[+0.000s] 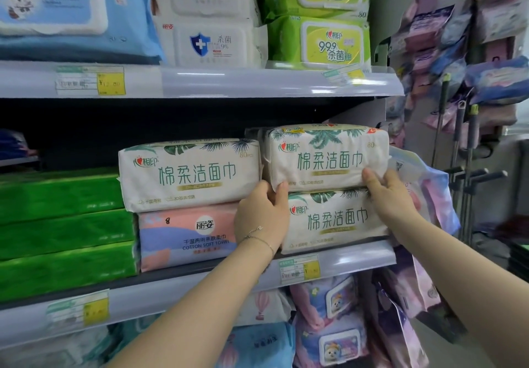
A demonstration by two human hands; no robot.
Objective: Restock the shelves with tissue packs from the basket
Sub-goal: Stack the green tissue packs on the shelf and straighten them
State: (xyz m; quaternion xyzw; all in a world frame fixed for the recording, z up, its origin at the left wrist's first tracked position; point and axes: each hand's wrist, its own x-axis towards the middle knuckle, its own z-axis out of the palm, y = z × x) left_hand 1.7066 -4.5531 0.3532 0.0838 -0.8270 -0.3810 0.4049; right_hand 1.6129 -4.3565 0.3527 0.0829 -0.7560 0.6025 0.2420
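While left hand (262,213) and right hand (386,196) grip one pack (326,156), two match.

Held pack (326,157): "棉柔洁面巾"; pink pack (171,241): "COTTON SOFT TOWEL".

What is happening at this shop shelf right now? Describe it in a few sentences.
A person grips a white tissue pack at its lower corners, left hand on one, right hand on the other. It sits on a matching pack at the right end of the middle shelf. A third matching pack lies beside it on a pink pack.
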